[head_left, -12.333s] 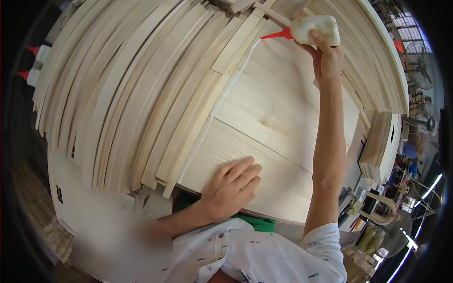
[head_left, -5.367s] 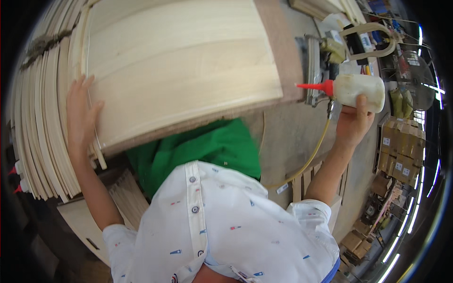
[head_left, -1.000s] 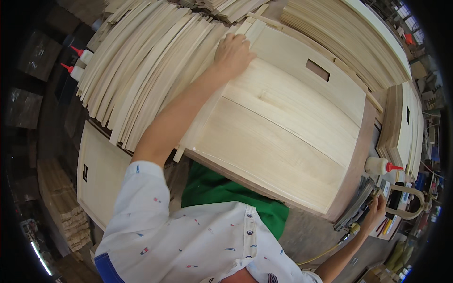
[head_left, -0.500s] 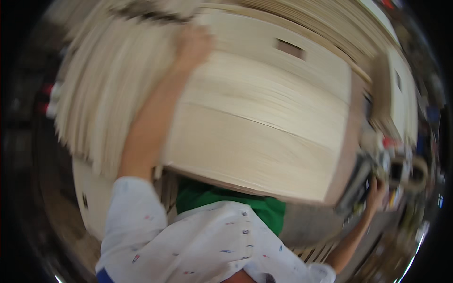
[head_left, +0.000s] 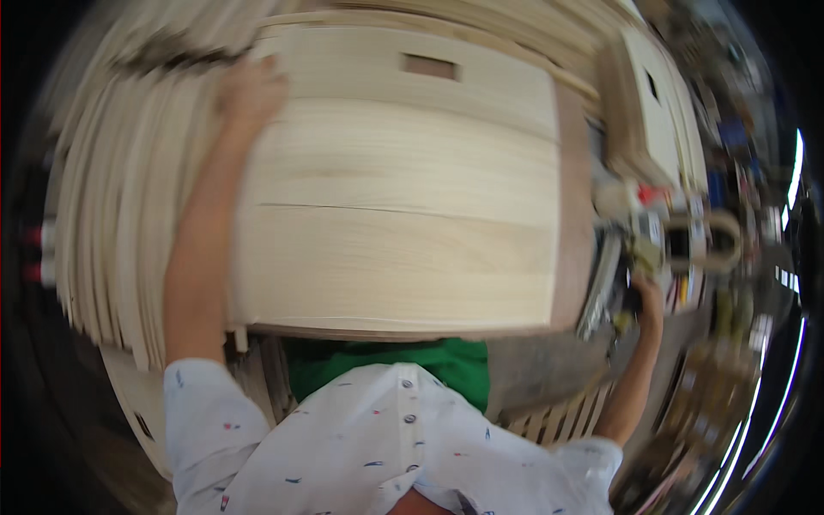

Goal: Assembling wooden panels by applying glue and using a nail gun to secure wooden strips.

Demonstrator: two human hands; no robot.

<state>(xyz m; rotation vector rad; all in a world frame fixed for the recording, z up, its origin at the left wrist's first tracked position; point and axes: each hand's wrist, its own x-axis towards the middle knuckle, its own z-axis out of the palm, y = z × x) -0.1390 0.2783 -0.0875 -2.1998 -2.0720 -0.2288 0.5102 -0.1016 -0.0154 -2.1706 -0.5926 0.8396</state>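
A pale wooden panel (head_left: 403, 249) lies before you, its seam running side to side, with a row of wooden strips (head_left: 129, 215) along its left. Past its right edge, a grey nail-gun-like tool (head_left: 603, 283) slants away from you, just left of your right hand (head_left: 645, 296), the nearer one; blur hides whether the fingers close on it. Your left hand (head_left: 251, 90), grip equally unclear, is at the panel's far left. A looped wooden frame (head_left: 732, 240) and red-tipped bottle (head_left: 615, 202) crowd the tool.

Brown board (head_left: 575, 197) | pale wooden panel (head_left: 399, 163) — lying flat on it | brown showing at right
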